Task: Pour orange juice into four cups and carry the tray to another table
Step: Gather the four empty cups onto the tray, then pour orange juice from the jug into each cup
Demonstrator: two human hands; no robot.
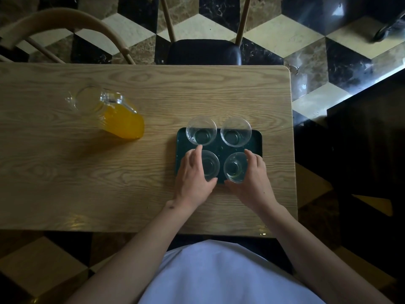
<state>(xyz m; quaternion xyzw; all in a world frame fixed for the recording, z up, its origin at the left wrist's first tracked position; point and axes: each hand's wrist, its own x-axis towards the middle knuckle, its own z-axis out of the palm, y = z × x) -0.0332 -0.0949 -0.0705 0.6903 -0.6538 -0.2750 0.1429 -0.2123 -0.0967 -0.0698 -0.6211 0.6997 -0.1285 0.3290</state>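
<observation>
A dark green tray lies on the right part of the wooden table. Four clear empty cups stand on it: far left, far right, near left and near right. My left hand curls its fingers and thumb round the near left cup. Round the near right cup goes my right hand, which grips it from the right side. A glass pitcher holding orange juice stands on the table to the left, well apart from both hands.
A black-seated chair stands at the table's far side, and a curved wooden chair back is at the far left. A dark table or counter stands to the right. The floor is patterned tile.
</observation>
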